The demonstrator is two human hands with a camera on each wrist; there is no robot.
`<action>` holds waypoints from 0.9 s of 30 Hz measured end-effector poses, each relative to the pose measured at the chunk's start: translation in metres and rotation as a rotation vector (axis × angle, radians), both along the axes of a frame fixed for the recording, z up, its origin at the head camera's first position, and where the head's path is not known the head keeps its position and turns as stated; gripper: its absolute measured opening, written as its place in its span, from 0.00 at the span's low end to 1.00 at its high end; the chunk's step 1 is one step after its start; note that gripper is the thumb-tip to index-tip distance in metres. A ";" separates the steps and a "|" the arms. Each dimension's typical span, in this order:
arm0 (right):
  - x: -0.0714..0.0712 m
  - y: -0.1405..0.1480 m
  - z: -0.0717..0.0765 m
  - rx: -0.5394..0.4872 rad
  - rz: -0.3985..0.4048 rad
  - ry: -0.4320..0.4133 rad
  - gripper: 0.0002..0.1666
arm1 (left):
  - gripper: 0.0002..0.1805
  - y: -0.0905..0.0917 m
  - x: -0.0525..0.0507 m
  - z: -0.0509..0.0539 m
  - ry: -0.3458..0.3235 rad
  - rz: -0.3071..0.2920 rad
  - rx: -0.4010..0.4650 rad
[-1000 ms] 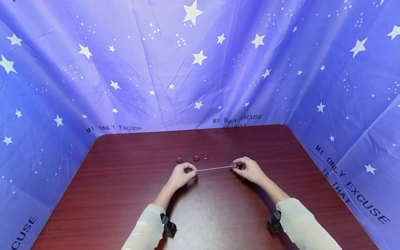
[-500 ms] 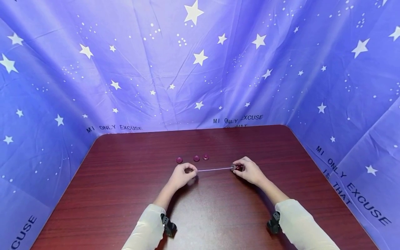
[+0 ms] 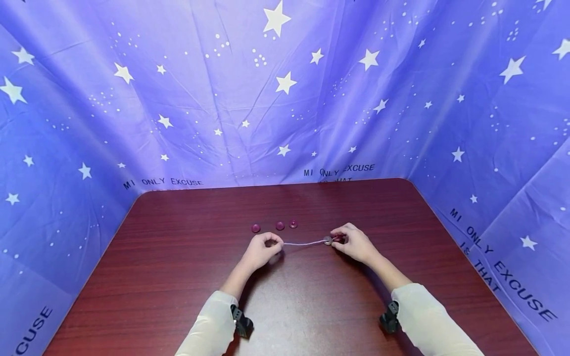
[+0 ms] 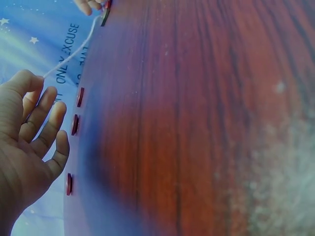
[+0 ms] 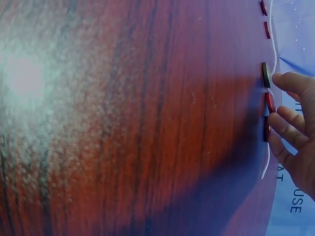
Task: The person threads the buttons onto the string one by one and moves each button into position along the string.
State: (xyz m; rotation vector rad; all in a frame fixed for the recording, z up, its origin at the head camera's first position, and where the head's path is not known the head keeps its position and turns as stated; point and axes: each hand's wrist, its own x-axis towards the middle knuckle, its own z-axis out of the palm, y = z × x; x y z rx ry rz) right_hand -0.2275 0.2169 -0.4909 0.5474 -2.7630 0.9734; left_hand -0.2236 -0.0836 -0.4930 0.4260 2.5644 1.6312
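Note:
In the head view my left hand (image 3: 264, 248) pinches the end of a pale string (image 3: 305, 244) between thumb and index finger. To the right the string runs slightly slack to a grey-brown button (image 3: 328, 241), which it appears to pass through. My right hand (image 3: 355, 242) is close beside that button, its thumb and index finger around a red button (image 3: 340, 238). The right wrist view gives a dark button (image 5: 266, 75) near one fingertip, a red button (image 5: 269, 102) by the fingers, and another dark disc below it. Whether the right fingers grip anything is partly hidden.
Three loose maroon buttons, one at the left (image 3: 256, 228), one in the middle (image 3: 279, 225) and one at the right (image 3: 293, 224), lie beyond the string. The reddish wooden table (image 3: 187, 267) is backed by a blue star-patterned curtain (image 3: 285, 113).
The grey-brown button has come out slightly left of my right fingertips and shows more of its face. The string has gone from taut to slightly slack. My left hand has shifted slightly right.

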 end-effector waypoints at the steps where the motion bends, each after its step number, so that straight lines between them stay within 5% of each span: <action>1: 0.000 0.000 0.000 -0.002 0.002 0.005 0.16 | 0.02 0.000 0.000 0.000 0.001 0.001 0.000; 11: -0.002 -0.007 0.006 -0.054 0.006 0.035 0.15 | 0.02 0.001 -0.001 0.000 0.018 -0.005 -0.008; 27: -0.003 -0.038 0.022 -0.077 0.079 -0.051 0.13 | 0.03 0.003 0.000 0.006 0.032 -0.031 0.009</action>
